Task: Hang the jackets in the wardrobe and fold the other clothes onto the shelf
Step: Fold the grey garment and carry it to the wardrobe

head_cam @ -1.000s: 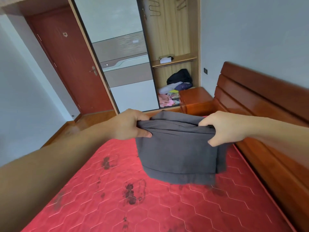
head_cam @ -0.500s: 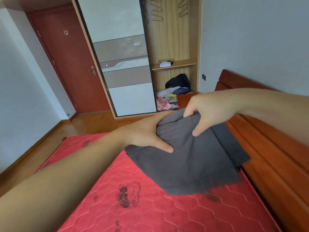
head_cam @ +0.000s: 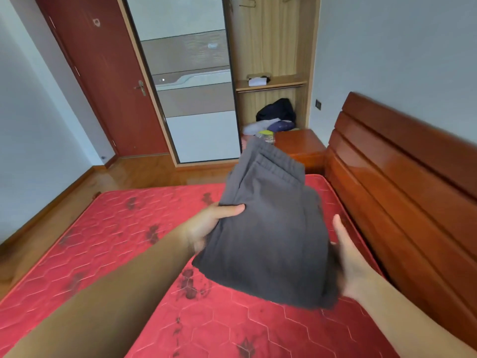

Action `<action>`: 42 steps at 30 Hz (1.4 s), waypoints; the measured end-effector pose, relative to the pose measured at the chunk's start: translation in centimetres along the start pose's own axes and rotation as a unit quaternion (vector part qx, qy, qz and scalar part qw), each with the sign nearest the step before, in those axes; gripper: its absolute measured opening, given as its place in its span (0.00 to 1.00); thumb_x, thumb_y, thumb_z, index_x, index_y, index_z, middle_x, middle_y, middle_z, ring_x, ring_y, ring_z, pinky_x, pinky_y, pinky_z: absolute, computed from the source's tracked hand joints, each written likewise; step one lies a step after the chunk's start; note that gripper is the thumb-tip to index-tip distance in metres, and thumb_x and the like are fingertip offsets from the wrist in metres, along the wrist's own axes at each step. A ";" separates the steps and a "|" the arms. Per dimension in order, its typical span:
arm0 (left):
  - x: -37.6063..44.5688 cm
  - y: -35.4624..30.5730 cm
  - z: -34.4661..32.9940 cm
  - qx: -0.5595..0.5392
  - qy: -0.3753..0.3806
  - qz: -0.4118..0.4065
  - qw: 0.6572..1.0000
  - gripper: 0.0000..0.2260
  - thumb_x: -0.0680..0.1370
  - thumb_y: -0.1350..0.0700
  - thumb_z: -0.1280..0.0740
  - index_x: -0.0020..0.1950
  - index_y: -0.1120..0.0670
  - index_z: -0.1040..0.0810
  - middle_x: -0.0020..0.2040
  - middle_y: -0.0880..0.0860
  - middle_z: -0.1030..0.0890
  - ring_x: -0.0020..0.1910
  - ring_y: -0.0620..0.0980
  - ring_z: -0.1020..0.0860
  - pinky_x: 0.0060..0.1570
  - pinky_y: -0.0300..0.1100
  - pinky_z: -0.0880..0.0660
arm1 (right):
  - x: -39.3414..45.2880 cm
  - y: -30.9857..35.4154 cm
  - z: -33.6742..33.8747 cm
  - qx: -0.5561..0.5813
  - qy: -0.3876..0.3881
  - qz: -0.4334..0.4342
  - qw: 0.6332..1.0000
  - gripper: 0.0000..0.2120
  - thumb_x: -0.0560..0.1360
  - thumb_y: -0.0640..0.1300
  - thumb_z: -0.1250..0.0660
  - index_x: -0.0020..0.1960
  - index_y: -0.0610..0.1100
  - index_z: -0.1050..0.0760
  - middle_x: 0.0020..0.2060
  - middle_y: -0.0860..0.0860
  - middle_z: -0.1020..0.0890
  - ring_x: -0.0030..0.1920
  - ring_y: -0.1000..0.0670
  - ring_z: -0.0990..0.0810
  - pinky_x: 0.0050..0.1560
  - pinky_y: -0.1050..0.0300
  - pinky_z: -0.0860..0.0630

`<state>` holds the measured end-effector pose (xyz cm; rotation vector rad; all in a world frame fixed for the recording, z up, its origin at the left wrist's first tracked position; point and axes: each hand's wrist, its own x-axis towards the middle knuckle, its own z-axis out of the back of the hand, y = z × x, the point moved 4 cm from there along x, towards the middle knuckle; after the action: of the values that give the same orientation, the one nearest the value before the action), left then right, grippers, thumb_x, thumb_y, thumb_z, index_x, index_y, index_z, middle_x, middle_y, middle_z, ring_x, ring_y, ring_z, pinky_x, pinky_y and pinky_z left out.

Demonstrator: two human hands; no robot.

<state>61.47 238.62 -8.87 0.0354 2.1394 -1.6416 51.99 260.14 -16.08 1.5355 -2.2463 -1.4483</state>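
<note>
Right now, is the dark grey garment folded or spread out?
Folded: the dark grey garment is a compact layered bundle, its waistband doubled, between the left hand and right hand.

Folded grey trousers [head_cam: 268, 228] held above red mattress [head_cam: 116, 228], left hand [head_cam: 209, 228] gripping

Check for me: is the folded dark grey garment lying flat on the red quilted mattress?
No, the folded dark grey garment is held above the red quilted mattress, gripped between the left hand and right hand.
</note>
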 end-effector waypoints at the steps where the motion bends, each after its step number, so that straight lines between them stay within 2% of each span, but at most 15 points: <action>1: 0.0 0.6 0.6 -0.001 -0.022 0.018 1.000 0.14 0.70 0.57 0.27 0.54 0.56 0.16 0.54 0.59 0.16 0.48 0.56 0.16 0.54 0.49 0.21 | 0.0 0.3 -0.3 -0.033 -0.017 -0.006 0.999 0.35 0.65 0.69 0.38 0.56 0.43 0.16 0.56 0.42 0.17 0.58 0.39 0.20 0.64 0.44 0.29; 5: -0.1 2.0 2.2 -0.005 -0.091 0.077 0.993 0.13 0.76 0.53 0.31 0.57 0.58 0.18 0.56 0.59 0.17 0.52 0.57 0.18 0.57 0.48 0.24 | 0.7 2.3 -0.6 -0.148 -0.059 0.004 0.987 0.25 0.66 0.58 0.31 0.57 0.45 0.17 0.51 0.44 0.15 0.48 0.44 0.15 0.53 0.48 0.24; 9: -0.2 2.4 3.1 0.007 -0.128 0.062 0.990 0.14 0.76 0.55 0.30 0.59 0.59 0.20 0.55 0.58 0.16 0.56 0.57 0.19 0.60 0.49 0.24 | 0.7 4.5 -2.2 -0.176 -0.078 -0.004 0.981 0.27 0.70 0.70 0.37 0.44 0.48 0.14 0.45 0.45 0.14 0.47 0.42 0.15 0.53 0.47 0.23; 12: -0.7 2.2 3.5 -0.021 -0.117 0.043 0.992 0.14 0.76 0.55 0.31 0.61 0.58 0.20 0.56 0.56 0.16 0.58 0.56 0.19 0.59 0.48 0.24 | 1.2 5.1 -2.7 -0.245 -0.056 0.021 0.968 0.20 0.70 0.55 0.28 0.58 0.47 0.19 0.51 0.48 0.14 0.51 0.45 0.16 0.55 0.47 0.23; 15: -0.7 2.0 3.7 -0.063 -0.146 0.029 0.987 0.14 0.76 0.52 0.30 0.59 0.56 0.19 0.55 0.55 0.16 0.56 0.54 0.18 0.55 0.47 0.23 | 1.5 5.8 -2.3 -0.299 -0.109 0.142 0.937 0.27 0.70 0.42 0.25 0.66 0.53 0.30 0.58 0.55 0.20 0.56 0.51 0.21 0.59 0.48 0.25; 18: 0.4 2.8 3.7 -0.075 -0.231 0.034 0.969 0.16 0.73 0.53 0.26 0.58 0.58 0.19 0.52 0.56 0.15 0.52 0.56 0.17 0.52 0.49 0.21 | 1.0 6.0 -2.5 -0.322 -0.128 0.258 0.902 0.40 0.70 0.39 0.24 0.74 0.59 0.39 0.63 0.62 0.29 0.60 0.57 0.27 0.61 0.55 0.28; 21: 1.1 3.6 3.8 -0.086 -0.316 0.025 0.945 0.19 0.71 0.51 0.24 0.56 0.62 0.19 0.51 0.57 0.16 0.50 0.57 0.17 0.54 0.53 0.21 | 0.6 5.9 -3.2 -0.385 -0.121 0.335 0.851 0.37 0.71 0.38 0.25 0.74 0.58 0.37 0.65 0.65 0.30 0.63 0.61 0.30 0.64 0.60 0.31; 24: 1.0 3.4 4.0 -0.035 -0.385 -0.030 0.922 0.12 0.74 0.53 0.26 0.53 0.59 0.20 0.52 0.54 0.18 0.51 0.55 0.20 0.58 0.50 0.23 | 0.5 6.0 -2.9 -0.411 -0.095 0.318 0.849 0.40 0.70 0.40 0.24 0.74 0.62 0.38 0.66 0.67 0.31 0.61 0.62 0.27 0.63 0.59 0.30; 26: 0.7 2.8 3.4 -0.019 -0.379 -0.093 0.921 0.08 0.76 0.56 0.29 0.55 0.50 0.20 0.54 0.50 0.18 0.54 0.51 0.20 0.60 0.47 0.24 | 0.5 6.2 -2.3 -0.392 -0.051 0.267 0.879 0.40 0.69 0.40 0.23 0.72 0.65 0.37 0.63 0.66 0.27 0.58 0.62 0.23 0.60 0.58 0.26; 28: 0.0 1.9 2.5 0.002 -0.346 -0.152 0.926 0.09 0.78 0.58 0.31 0.56 0.47 0.19 0.55 0.48 0.17 0.53 0.48 0.19 0.58 0.44 0.23 | 0.3 6.5 -2.0 -0.406 -0.013 0.231 0.884 0.39 0.67 0.40 0.22 0.69 0.65 0.34 0.62 0.66 0.26 0.59 0.60 0.23 0.59 0.59 0.27; 30: -0.8 1.1 1.9 0.042 -0.323 -0.189 0.926 0.10 0.79 0.59 0.33 0.59 0.49 0.18 0.55 0.46 0.16 0.52 0.45 0.19 0.54 0.38 0.23 | 0.3 6.9 -2.3 -0.465 -0.003 0.207 0.861 0.37 0.65 0.43 0.20 0.68 0.63 0.31 0.63 0.64 0.28 0.61 0.59 0.27 0.58 0.61 0.30; 34: -3.7 0.3 2.5 0.150 -0.378 -0.207 0.890 0.16 0.79 0.51 0.33 0.66 0.48 0.23 0.61 0.44 0.20 0.58 0.43 0.23 0.60 0.38 0.28 | 1.6 6.2 -4.1 -0.575 -0.004 0.183 0.797 0.35 0.59 0.50 0.17 0.63 0.58 0.26 0.58 0.63 0.23 0.57 0.58 0.24 0.57 0.58 0.27; 36: -5.6 0.5 3.3 0.172 -0.386 -0.179 0.888 0.20 0.77 0.48 0.31 0.69 0.47 0.27 0.64 0.44 0.24 0.59 0.43 0.26 0.59 0.37 0.31 | 2.2 5.1 -5.3 -0.602 -0.011 0.190 0.776 0.29 0.58 0.52 0.18 0.58 0.58 0.22 0.52 0.62 0.19 0.53 0.57 0.21 0.55 0.53 0.24; 39: -8.3 0.8 4.2 0.240 -0.280 -0.182 0.911 0.37 0.70 0.52 0.22 0.74 0.42 0.37 0.66 0.41 0.29 0.64 0.40 0.29 0.61 0.35 0.31 | 2.4 4.3 -7.3 -0.605 -0.035 0.222 0.763 0.21 0.60 0.51 0.19 0.51 0.55 0.20 0.46 0.60 0.18 0.47 0.58 0.21 0.48 0.54 0.24; 42: -10.7 0.5 5.5 0.436 -0.223 -0.147 0.859 0.47 0.65 0.59 0.20 0.77 0.41 0.42 0.69 0.45 0.29 0.67 0.45 0.30 0.63 0.38 0.31 | 2.5 3.5 -9.3 -0.606 -0.034 0.239 0.757 0.14 0.62 0.50 0.20 0.45 0.52 0.19 0.41 0.57 0.17 0.45 0.55 0.20 0.44 0.55 0.24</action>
<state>73.03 236.30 -6.61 -0.3764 0.9680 -2.3796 53.06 252.44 -9.47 0.4248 -0.9739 -2.0316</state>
